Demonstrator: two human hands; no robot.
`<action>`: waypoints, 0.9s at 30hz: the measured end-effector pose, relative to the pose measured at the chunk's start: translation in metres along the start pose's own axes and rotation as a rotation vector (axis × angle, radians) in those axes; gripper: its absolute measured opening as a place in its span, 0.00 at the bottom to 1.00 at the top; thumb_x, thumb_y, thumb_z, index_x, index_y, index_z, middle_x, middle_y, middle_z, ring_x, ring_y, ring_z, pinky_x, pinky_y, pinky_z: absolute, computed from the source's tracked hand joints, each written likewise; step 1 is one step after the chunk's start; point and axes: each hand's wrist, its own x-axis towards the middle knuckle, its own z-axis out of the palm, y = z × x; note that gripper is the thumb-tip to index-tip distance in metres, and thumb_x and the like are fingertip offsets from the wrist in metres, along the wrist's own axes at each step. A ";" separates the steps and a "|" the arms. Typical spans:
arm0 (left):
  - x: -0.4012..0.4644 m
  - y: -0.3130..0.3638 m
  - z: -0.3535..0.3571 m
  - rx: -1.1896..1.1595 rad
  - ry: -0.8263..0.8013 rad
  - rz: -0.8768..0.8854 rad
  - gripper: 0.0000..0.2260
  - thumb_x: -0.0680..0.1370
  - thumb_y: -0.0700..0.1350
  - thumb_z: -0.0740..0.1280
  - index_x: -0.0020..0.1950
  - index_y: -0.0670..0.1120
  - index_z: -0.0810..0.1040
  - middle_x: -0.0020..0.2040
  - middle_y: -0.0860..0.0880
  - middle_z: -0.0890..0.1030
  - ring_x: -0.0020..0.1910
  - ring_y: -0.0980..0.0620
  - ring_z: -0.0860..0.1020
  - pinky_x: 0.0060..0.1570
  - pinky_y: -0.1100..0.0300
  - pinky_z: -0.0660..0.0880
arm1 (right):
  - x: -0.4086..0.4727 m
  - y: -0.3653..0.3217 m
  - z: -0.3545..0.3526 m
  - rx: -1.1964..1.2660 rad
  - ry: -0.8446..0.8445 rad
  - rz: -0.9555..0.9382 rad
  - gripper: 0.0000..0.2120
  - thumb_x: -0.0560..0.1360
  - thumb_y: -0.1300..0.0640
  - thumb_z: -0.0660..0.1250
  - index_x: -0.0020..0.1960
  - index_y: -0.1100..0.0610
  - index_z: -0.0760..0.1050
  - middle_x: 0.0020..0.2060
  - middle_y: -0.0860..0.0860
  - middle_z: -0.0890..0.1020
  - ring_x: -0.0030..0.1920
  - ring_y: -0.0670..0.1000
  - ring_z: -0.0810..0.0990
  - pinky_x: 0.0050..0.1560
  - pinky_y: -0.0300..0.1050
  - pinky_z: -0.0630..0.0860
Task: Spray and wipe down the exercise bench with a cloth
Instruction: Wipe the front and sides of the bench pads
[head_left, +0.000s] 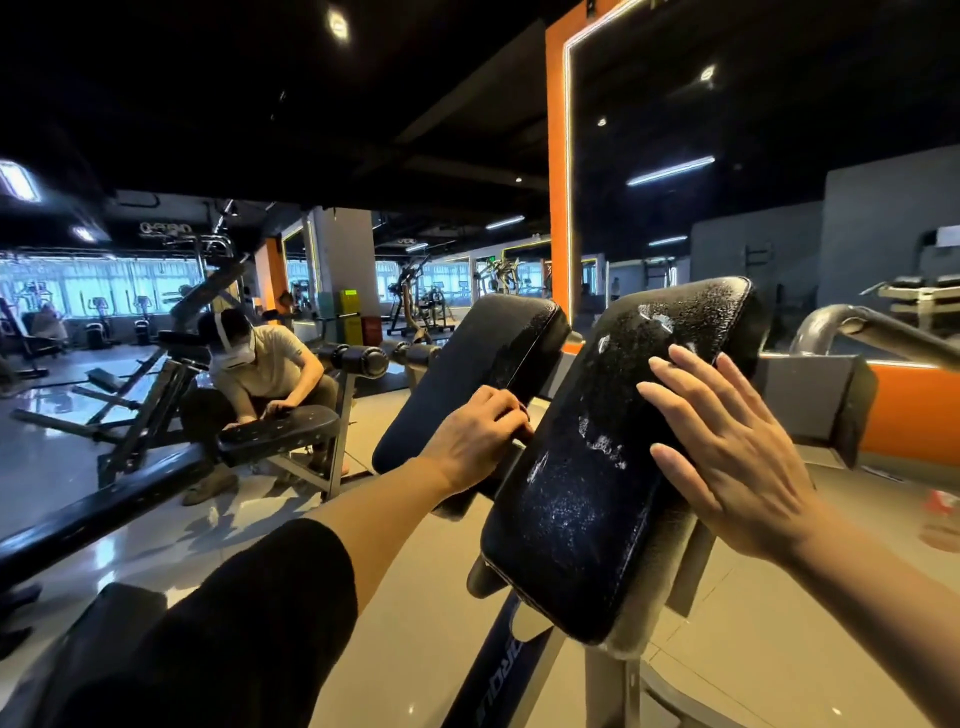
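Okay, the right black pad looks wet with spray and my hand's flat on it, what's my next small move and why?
Probably bring a cloth to the right black padded cushion: droplets and foam patches sit unwiped on it. The right hand lies flat and bare against its edge, and the left hand is curled between the pads, with no cloth visible.

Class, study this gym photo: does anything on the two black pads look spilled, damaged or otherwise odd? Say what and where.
The right-hand black padded cushion is wet: droplets and white foamy streaks lie across its face, unwiped. That looks like cleaning spray, not damage. The right hand lies flat on its edge, with no cloth visible. The left-hand black pad looks dry.
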 end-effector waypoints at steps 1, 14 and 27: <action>0.010 -0.002 -0.003 -0.004 0.038 -0.002 0.11 0.72 0.38 0.74 0.53 0.41 0.80 0.52 0.43 0.78 0.52 0.44 0.75 0.43 0.53 0.80 | 0.000 0.000 0.001 0.004 0.005 -0.003 0.29 0.83 0.42 0.44 0.70 0.61 0.69 0.72 0.58 0.69 0.76 0.56 0.59 0.75 0.60 0.53; 0.089 -0.009 0.016 0.025 0.098 -0.288 0.11 0.76 0.37 0.65 0.59 0.42 0.77 0.59 0.45 0.74 0.58 0.44 0.70 0.56 0.54 0.71 | 0.000 0.002 0.002 0.014 -0.003 -0.004 0.28 0.83 0.42 0.44 0.72 0.59 0.66 0.73 0.57 0.67 0.77 0.55 0.57 0.75 0.59 0.53; -0.058 -0.011 -0.022 0.080 -0.068 -0.237 0.14 0.65 0.47 0.79 0.45 0.45 0.80 0.44 0.48 0.78 0.40 0.48 0.76 0.31 0.58 0.76 | 0.000 -0.003 0.001 0.002 0.001 0.024 0.30 0.83 0.43 0.44 0.70 0.61 0.70 0.72 0.58 0.69 0.76 0.56 0.58 0.76 0.60 0.53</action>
